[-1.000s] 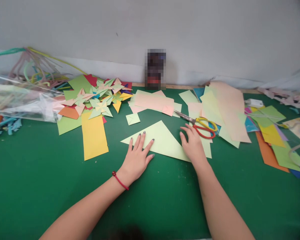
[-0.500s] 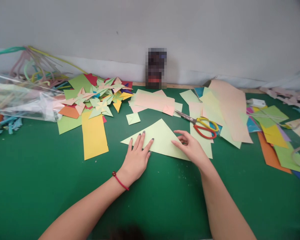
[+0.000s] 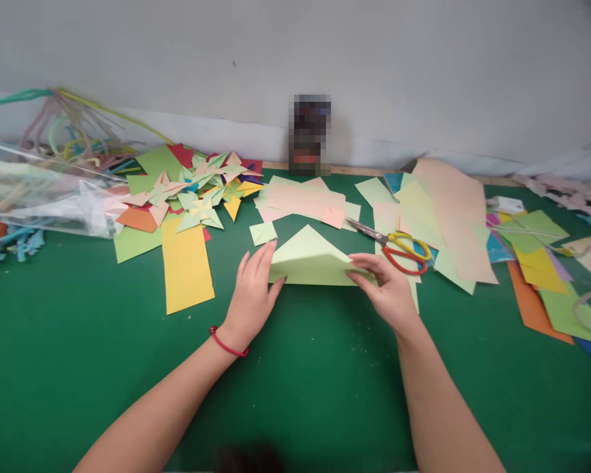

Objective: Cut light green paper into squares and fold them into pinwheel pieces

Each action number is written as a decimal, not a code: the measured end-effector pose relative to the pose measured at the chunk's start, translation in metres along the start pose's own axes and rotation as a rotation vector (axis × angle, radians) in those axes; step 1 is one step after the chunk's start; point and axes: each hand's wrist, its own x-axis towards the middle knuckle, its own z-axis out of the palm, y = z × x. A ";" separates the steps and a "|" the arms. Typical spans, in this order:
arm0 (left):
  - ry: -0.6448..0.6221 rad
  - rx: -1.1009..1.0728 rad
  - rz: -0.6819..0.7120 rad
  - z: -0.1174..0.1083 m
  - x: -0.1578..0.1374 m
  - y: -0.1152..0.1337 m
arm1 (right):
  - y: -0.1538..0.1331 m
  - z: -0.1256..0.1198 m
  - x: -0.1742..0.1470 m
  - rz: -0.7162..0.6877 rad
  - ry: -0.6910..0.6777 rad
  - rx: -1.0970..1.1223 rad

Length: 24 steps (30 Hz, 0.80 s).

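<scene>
Between my hands is a sheet of light green paper (image 3: 310,263), folded, with a peak pointing away from me and a straight near edge. My left hand (image 3: 253,289) has hold of its left end, the thumb at the near edge and the fingers along the side. At the right end, my right hand (image 3: 387,286) pinches the paper between thumb and fingers. Just beyond the left fingers lies a small folded green square (image 3: 262,234). Scissors (image 3: 394,244) with one yellow and one red handle rest beyond my right hand, on other paper.
Left stands a pile of folded paper pieces (image 3: 201,190) and a yellow sheet (image 3: 188,269), with a clear plastic bag (image 3: 54,203) farther left. Pink sheets (image 3: 303,197) lie ahead. Larger sheets (image 3: 453,217) and coloured paper (image 3: 542,263) cover the right. A blurred-out dark object (image 3: 309,135) leans on the wall.
My left hand no longer lies flat and has moved slightly left to grip the paper's end. My right hand now grips the other end, and the near edge looks raised and levelled.
</scene>
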 end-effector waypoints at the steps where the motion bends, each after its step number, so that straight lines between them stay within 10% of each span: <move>1: 0.011 -0.055 -0.009 -0.003 0.002 -0.001 | -0.002 0.000 -0.001 -0.029 0.013 -0.002; 11: -0.034 -0.252 0.011 -0.012 0.005 -0.015 | 0.002 -0.003 0.000 -0.265 0.050 0.093; 24: -0.057 -0.339 -0.194 -0.020 0.006 -0.014 | 0.001 -0.004 0.001 -0.247 -0.178 0.007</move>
